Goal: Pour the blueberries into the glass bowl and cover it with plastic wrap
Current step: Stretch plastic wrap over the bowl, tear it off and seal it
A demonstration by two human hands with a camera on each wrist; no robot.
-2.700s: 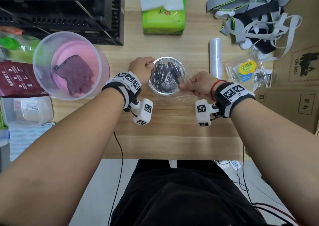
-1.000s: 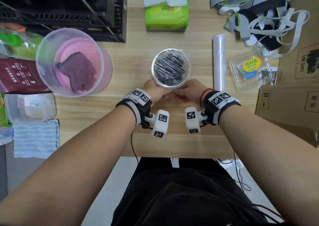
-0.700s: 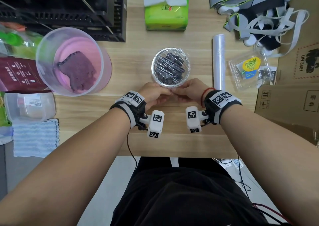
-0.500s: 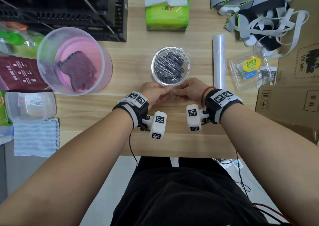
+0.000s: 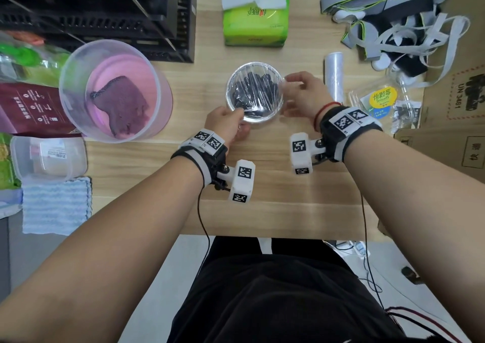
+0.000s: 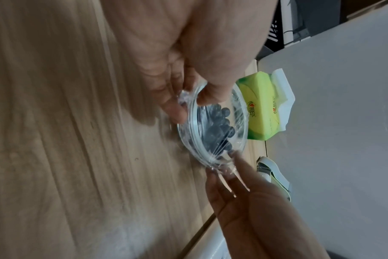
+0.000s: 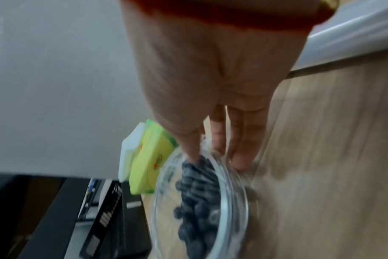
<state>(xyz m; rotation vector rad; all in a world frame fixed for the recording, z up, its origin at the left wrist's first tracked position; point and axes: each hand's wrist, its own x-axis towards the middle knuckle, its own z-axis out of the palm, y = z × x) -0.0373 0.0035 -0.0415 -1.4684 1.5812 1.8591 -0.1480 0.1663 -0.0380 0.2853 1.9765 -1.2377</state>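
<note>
The glass bowl (image 5: 236, 73) stands mid-table with dark blueberries (image 5: 252, 91) inside and plastic wrap (image 5: 265, 104) stretched over its top. My left hand (image 5: 240, 117) is at the near-left rim. In the left wrist view its thumb lies on the wrap and a finger sits outside the bowl (image 6: 244, 122), pinching the rim. My right hand (image 5: 286, 93) is at the right side. In the right wrist view its thumb lies on the wrap and straight fingers run down the outside of the bowl (image 7: 237, 201), above the blueberries (image 7: 197, 201).
The wrap roll (image 5: 333, 76) and an empty clear berry box (image 5: 380, 104) lie right of the bowl. A green tissue pack (image 5: 254, 20) sits behind it. A large tub (image 5: 78, 62) with a purple cloth stands left. Straps (image 5: 393, 14) and cardboard boxes (image 5: 459, 106) are at the right.
Both hands left the bowl's near edge. My right hand went round to the right side of the rim and my left hand shifted to the near-left rim.
</note>
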